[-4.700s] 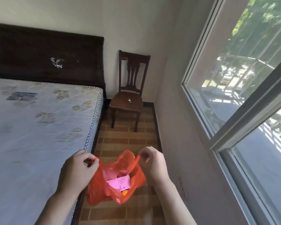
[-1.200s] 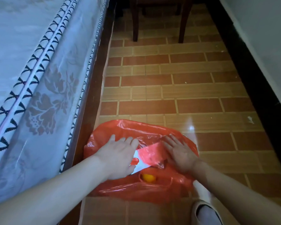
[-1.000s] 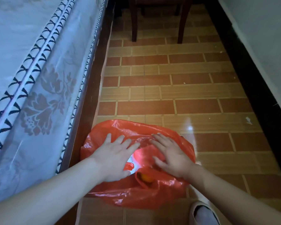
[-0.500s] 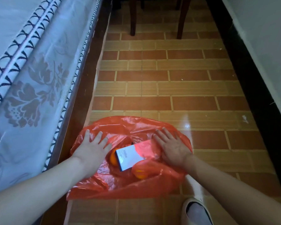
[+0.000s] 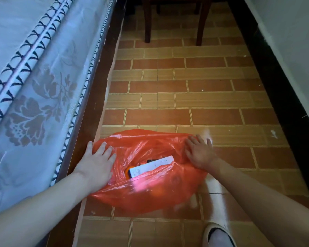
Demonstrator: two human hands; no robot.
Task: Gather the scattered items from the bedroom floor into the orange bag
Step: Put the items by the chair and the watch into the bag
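- Head view: orange bag point(image 5: 150, 191) lies on the tiled floor point(image 5: 185, 97), just beside the wooden bed frame point(image 5: 95, 97), mouth spread wide and facing up.
- left hand point(image 5: 95, 164) lies flat on the bag's left edge, fingers straight and slightly fanned, palm down, pressing the plastic; nothing pinched.
- right hand point(image 5: 199, 152) lies flat on the bag's right edge, fingers straight and spread, palm down, fingertips reaching onto the tile; nothing pinched.
- Inside the open mouth, between the hands: a white box point(image 5: 150, 166) lying tilted, its lower end tucked under the bag's near lip.
- A dark item point(image 5: 152, 160) sits just behind the box, touching it; too little shows to tell what it is.
- An orange round thing point(image 5: 128, 172) shows at the box's left end, mostly hidden.
- Another orange shape point(image 5: 158, 192) shows faintly through the plastic near the front; blurry.
- mattress point(image 5: 34, 86) with floral pattern and zigzag piping fills the left side.
- chair legs point(image 5: 147, 24) stand at the top, well apart from the bag.
- Dark baseboard point(image 5: 282, 97) and white wall point(image 5: 292, 41) run along the right.
- A slipper point(image 5: 218, 234) on a foot shows at bottom right, near the bag, not touching it.
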